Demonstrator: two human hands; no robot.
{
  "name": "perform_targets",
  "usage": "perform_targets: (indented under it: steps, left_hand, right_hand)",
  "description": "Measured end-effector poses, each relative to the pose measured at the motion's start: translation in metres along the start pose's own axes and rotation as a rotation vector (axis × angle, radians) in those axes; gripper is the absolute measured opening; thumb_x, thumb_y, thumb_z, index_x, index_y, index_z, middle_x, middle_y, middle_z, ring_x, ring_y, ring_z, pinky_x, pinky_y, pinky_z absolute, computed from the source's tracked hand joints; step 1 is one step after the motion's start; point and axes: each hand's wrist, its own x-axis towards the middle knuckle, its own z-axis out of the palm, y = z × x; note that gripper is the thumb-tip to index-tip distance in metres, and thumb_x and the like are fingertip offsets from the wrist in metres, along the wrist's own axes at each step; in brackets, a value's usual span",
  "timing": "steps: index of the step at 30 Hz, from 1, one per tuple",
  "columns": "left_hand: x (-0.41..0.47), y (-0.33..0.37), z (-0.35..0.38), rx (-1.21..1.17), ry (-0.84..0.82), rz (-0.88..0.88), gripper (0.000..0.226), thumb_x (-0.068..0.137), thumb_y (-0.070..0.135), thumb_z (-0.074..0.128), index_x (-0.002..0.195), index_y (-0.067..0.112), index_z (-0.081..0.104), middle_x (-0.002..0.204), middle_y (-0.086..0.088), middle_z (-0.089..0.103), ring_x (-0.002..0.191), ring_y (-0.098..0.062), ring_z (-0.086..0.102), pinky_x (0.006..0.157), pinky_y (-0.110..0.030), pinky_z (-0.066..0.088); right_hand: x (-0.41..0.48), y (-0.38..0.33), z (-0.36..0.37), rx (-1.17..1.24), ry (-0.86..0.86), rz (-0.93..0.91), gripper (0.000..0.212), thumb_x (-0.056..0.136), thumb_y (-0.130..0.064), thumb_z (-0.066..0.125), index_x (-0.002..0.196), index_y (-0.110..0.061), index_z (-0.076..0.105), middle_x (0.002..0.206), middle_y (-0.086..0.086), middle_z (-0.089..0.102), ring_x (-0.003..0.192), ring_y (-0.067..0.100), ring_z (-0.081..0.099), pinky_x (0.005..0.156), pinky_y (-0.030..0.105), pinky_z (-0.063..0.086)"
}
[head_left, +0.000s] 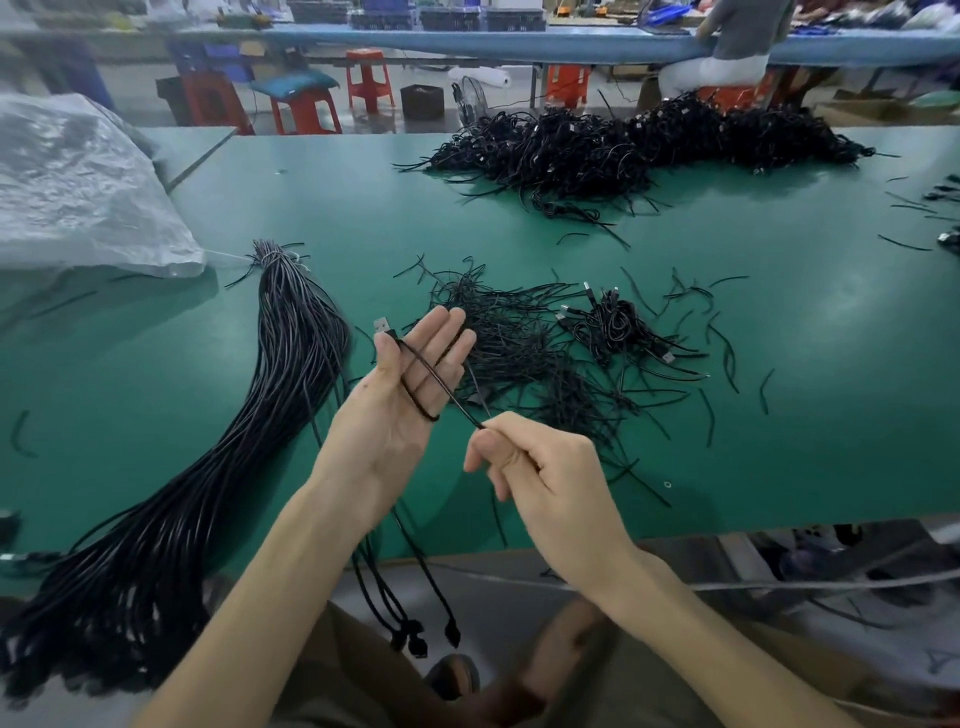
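Observation:
My left hand (402, 415) is held palm up over the green table (805, 426), fingers straight. A thin black cable (442, 391) loops around those fingers. My thumb pins it against the index finger just below its silver USB plug (382, 326). My right hand (535, 467) pinches the same cable between thumb and forefinger close to the left palm, and the stretch between the hands is taut. A thick tied bundle of long black cables (291, 364) lies to the left and runs off the table's front edge.
Short black ties (519, 343) and a few coiled cables (618, 327) lie beyond my hands. A large heap of coiled cables (623, 140) sits at the far edge and a plastic bag (78, 187) at the left. Cable ends (415, 613) hang over the front. Red stools (369, 78) and a seated person (737, 47) are behind.

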Motion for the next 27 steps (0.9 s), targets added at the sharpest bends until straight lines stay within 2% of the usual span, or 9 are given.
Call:
perform_targets:
  steps: [3,5,8,12,15,17,21,25,27]
  left_hand:
    - [-0.004,0.01,0.004,-0.436,-0.011,-0.102,0.043,0.109,0.034,0.038,0.109,0.006,0.071,0.094,0.002,0.073,0.076,-0.009,0.071,0.084,-0.029,0.06]
    - [-0.008,0.02,0.002,-0.58,-0.105,-0.168,0.029,0.108,0.028,0.047,0.088,0.015,0.064,0.064,0.011,0.049,0.044,-0.005,0.041,0.058,-0.021,0.049]
    - [-0.02,0.029,-0.002,-0.216,-0.294,-0.225,0.04,0.107,0.037,0.048,0.07,0.022,0.053,0.054,0.011,0.028,0.041,-0.006,0.02,0.045,-0.023,0.021]
    - [-0.029,0.032,-0.001,0.724,-0.695,-0.329,0.051,0.104,0.051,0.049,0.071,0.016,0.065,0.047,-0.001,0.042,0.038,-0.014,0.034,0.043,-0.024,0.027]
    - [-0.03,0.024,0.006,1.116,-0.682,-0.428,0.052,0.106,0.05,0.045,0.079,0.013,0.069,0.058,-0.003,0.067,0.04,-0.018,0.054,0.048,-0.02,0.043]
    - [-0.029,0.016,0.007,1.269,-0.553,-0.4,0.047,0.108,0.044,0.044,0.084,0.013,0.069,0.073,0.001,0.076,0.057,-0.016,0.071,0.057,-0.02,0.049]
    - [-0.025,0.006,0.001,1.539,-0.277,-0.206,0.039,0.103,0.045,0.046,0.081,0.015,0.059,0.068,0.011,0.063,0.053,-0.004,0.051,0.053,-0.015,0.038]
    - [-0.024,-0.002,0.001,1.413,-0.027,0.194,0.033,0.106,0.03,0.049,0.128,0.01,0.065,0.136,0.009,0.064,0.104,0.001,0.063,0.085,-0.004,0.039]
    - [-0.022,-0.003,0.004,1.179,0.032,0.248,0.037,0.108,0.029,0.045,0.136,0.012,0.063,0.141,0.009,0.062,0.115,0.009,0.059,0.1,-0.008,0.04]
  right_hand:
    - [-0.005,0.009,0.005,-0.108,-0.075,-0.002,0.039,0.107,-0.041,0.045,0.084,-0.017,0.065,0.063,-0.017,0.052,0.056,0.011,0.049,0.057,0.019,0.035]
    - [-0.008,0.015,0.01,-0.192,-0.149,0.021,0.045,0.106,-0.047,0.039,0.082,-0.017,0.062,0.066,-0.023,0.051,0.06,0.005,0.051,0.061,0.017,0.034]
    - [-0.004,0.026,0.007,-0.307,-0.121,0.011,0.057,0.104,-0.055,0.032,0.073,-0.014,0.056,0.063,-0.012,0.051,0.057,0.008,0.05,0.058,0.027,0.04]
    - [0.024,0.034,-0.007,-0.554,-0.163,0.145,0.078,0.094,-0.071,0.01,0.072,-0.013,0.057,0.067,0.005,0.062,0.063,0.026,0.058,0.06,0.04,0.045]
    - [0.039,0.04,-0.012,-0.76,-0.156,0.16,0.059,0.1,-0.064,0.019,0.063,-0.022,0.039,0.064,0.0,0.056,0.063,0.029,0.057,0.059,0.038,0.043]
    - [0.044,0.044,-0.015,-0.712,-0.071,0.154,0.058,0.104,-0.058,0.031,0.064,-0.019,0.048,0.058,-0.003,0.055,0.057,0.024,0.058,0.059,0.039,0.049]
    - [0.053,0.042,-0.017,-0.103,0.131,0.286,0.048,0.106,-0.042,0.048,0.073,-0.014,0.066,0.048,-0.002,0.058,0.043,0.012,0.054,0.051,0.023,0.047]
    - [0.057,0.023,-0.01,0.408,0.173,0.443,0.032,0.108,-0.034,0.047,0.099,-0.008,0.064,0.055,-0.004,0.056,0.048,0.008,0.047,0.044,0.017,0.035]
    - [0.052,0.015,-0.003,0.503,0.121,0.469,0.03,0.109,-0.032,0.044,0.108,-0.007,0.06,0.057,-0.005,0.053,0.048,0.006,0.043,0.043,0.018,0.032]
